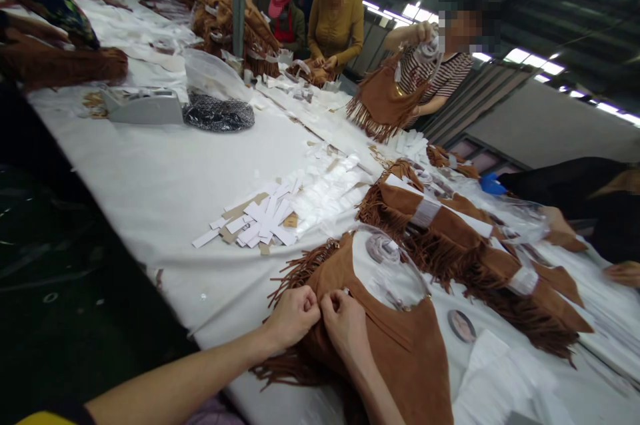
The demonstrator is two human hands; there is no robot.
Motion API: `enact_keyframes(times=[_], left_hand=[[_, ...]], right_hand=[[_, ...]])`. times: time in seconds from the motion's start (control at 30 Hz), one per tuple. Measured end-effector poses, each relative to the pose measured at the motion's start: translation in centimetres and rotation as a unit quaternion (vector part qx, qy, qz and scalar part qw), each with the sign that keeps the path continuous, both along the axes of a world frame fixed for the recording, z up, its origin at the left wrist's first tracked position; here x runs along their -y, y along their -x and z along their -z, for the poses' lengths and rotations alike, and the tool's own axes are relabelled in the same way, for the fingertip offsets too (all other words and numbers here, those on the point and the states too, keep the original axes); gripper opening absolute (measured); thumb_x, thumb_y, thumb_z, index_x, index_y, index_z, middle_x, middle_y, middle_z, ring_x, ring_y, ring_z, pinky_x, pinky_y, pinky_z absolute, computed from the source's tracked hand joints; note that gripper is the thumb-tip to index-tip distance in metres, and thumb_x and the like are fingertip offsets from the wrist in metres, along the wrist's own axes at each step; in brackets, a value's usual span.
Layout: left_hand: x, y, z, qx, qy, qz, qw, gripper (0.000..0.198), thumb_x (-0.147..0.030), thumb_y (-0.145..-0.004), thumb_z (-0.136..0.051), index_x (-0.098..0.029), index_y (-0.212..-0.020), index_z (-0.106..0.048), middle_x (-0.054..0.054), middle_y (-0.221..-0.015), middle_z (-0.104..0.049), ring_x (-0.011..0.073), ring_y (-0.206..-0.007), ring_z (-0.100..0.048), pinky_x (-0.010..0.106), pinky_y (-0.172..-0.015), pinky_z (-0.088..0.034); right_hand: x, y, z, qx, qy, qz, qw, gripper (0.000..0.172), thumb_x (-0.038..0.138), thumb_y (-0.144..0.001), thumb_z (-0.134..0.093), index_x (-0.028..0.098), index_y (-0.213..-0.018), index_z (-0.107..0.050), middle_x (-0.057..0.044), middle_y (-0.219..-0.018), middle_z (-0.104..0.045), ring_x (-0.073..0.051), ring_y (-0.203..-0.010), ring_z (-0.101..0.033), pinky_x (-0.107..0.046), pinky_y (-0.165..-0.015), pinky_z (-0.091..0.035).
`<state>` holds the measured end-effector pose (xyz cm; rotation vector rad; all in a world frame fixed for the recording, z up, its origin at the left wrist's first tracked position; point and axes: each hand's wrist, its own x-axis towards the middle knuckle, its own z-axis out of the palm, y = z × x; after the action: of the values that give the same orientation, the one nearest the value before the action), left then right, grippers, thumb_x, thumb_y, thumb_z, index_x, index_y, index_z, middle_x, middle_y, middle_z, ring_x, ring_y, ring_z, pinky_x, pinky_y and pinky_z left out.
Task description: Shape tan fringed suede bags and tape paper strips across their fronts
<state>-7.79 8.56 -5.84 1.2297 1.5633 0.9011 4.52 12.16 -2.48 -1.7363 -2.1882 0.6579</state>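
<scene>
A brown fringed handbag [400, 345] lies on the white-covered table in front of me, its strap wrapped in clear plastic. My left hand [296, 313] is closed in a pinch at the bag's left part, near the fringe [300, 272]. Right beside it, my right hand [345, 322] pinches at the bag's surface, just below a small metal fitting [346, 290]. The fingertips of both hands almost meet. Whatever they pinch is too small or too hidden to make out.
Paper strips [265, 218] and white tissue [333, 195] lie beyond the bag. Several fringed bags [445, 232] are stacked to the right, near a round tape roll [461, 326]. A tape dispenser [145, 107] stands far left. Across the table, a person holds up another bag [383, 95].
</scene>
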Motion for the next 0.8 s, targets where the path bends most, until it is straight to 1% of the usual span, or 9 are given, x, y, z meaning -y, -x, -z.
enact_keyframes(times=[0.13, 0.23, 0.27, 0.37, 0.43, 0.53, 0.63, 0.73, 0.8], left_hand=[[0.2, 0.0, 0.0, 0.003, -0.005, 0.006, 1.0, 0.009, -0.015, -0.074, -0.049, -0.018, -0.067, -0.054, -0.005, -0.058, -0.053, 0.0108, -0.056, -0.048, 0.023, -0.055, -0.033], [0.8, 0.7, 0.1, 0.005, 0.015, -0.005, 1.0, 0.006, -0.022, -0.076, -0.053, -0.018, -0.072, -0.055, -0.004, -0.06, -0.055, 0.0118, -0.058, -0.051, 0.024, -0.056, -0.034], [1.0, 0.9, 0.2, 0.004, 0.029, -0.013, 0.999, 0.009, -0.027, -0.077, -0.056, -0.018, -0.075, -0.055, -0.004, -0.06, -0.055, 0.0125, -0.058, -0.051, 0.024, -0.057, -0.035], [1.4, 1.4, 0.4, -0.018, 0.047, -0.015, 0.999, 0.028, -0.041, -0.072, -0.066, -0.018, -0.083, -0.057, -0.004, -0.063, -0.057, 0.015, -0.062, -0.053, 0.026, -0.059, -0.035], [1.2, 1.2, 0.4, -0.04, 0.037, -0.004, 0.999, 0.031, -0.044, -0.07, -0.067, -0.018, -0.083, -0.058, -0.002, -0.068, -0.059, 0.0164, -0.067, -0.054, 0.027, -0.061, -0.035], [0.3, 0.4, 0.1, -0.043, 0.043, 0.01, 0.998, 0.022, -0.037, -0.071, -0.065, -0.018, -0.08, -0.059, -0.001, -0.069, -0.06, 0.0166, -0.068, -0.054, 0.027, -0.061, -0.034], [-0.8, -0.5, 0.3, 0.019, 0.084, 0.014, 0.996, 0.012, -0.024, -0.065, -0.066, -0.018, -0.071, -0.057, -0.003, -0.061, -0.057, 0.0138, -0.059, -0.051, 0.025, -0.056, -0.032], [-1.5, -1.1, 0.8, 0.066, 0.106, 0.004, 0.992, 0.012, -0.02, -0.063, -0.066, -0.017, -0.067, -0.056, -0.005, -0.056, -0.053, 0.0109, -0.052, -0.046, 0.024, -0.05, -0.029], [-1.6, -1.4, 1.1, 0.084, 0.107, -0.004, 0.991, 0.013, -0.019, -0.062, -0.067, -0.017, -0.067, -0.055, -0.006, -0.056, -0.052, 0.0099, -0.051, -0.044, 0.023, -0.048, -0.028]], right_hand=[[0.0, -0.3, 0.7, -0.041, 0.012, 0.009, 0.999, 0.027, 0.028, -0.079, -0.042, 0.02, -0.055, -0.052, -0.002, -0.054, -0.058, -0.015, -0.051, -0.05, -0.026, -0.052, -0.033], [0.0, -0.8, 0.9, -0.087, 0.029, 0.018, 0.996, 0.028, 0.032, -0.079, -0.042, 0.02, -0.054, -0.049, 0.0, -0.053, -0.052, -0.015, -0.052, -0.047, -0.025, -0.051, -0.032], [0.0, -0.9, 1.0, -0.104, 0.035, 0.022, 0.994, 0.028, 0.033, -0.079, -0.041, 0.02, -0.055, -0.049, 0.0, -0.053, -0.051, -0.015, -0.053, -0.046, -0.025, -0.051, -0.032], [-0.1, -1.3, 1.5, -0.146, 0.057, 0.029, 0.987, 0.029, 0.038, -0.08, -0.041, 0.02, -0.059, -0.048, 0.001, -0.055, -0.048, -0.015, -0.055, -0.045, -0.025, -0.052, -0.033], [-0.1, -1.5, 1.8, -0.168, 0.07, 0.025, 0.983, 0.03, 0.041, -0.08, -0.043, 0.02, -0.059, -0.047, 0.001, -0.056, -0.047, -0.014, -0.056, -0.044, -0.025, -0.052, -0.034], [-0.2, -1.8, 2.3, -0.21, 0.101, 0.016, 0.972, 0.032, 0.045, -0.08, -0.045, 0.019, -0.061, -0.048, 0.001, -0.058, -0.046, -0.014, -0.056, -0.044, -0.025, -0.052, -0.035], [-0.4, -1.9, 2.5, -0.265, 0.145, 0.019, 0.953, 0.035, 0.05, -0.08, -0.048, 0.019, -0.064, -0.049, 0.003, -0.057, -0.046, -0.012, -0.053, -0.042, -0.024, -0.05, -0.035], [-0.5, -2.0, 2.7, -0.31, 0.181, 0.027, 0.933, 0.04, 0.056, -0.076, -0.054, 0.019, -0.063, -0.05, 0.004, -0.055, -0.044, -0.011, -0.051, -0.039, -0.024, -0.048, -0.033], [-0.6, -2.0, 2.8, -0.329, 0.195, 0.037, 0.923, 0.041, 0.058, -0.073, -0.057, 0.019, -0.063, -0.049, 0.004, -0.055, -0.043, -0.01, -0.05, -0.038, -0.024, -0.047, -0.032]])
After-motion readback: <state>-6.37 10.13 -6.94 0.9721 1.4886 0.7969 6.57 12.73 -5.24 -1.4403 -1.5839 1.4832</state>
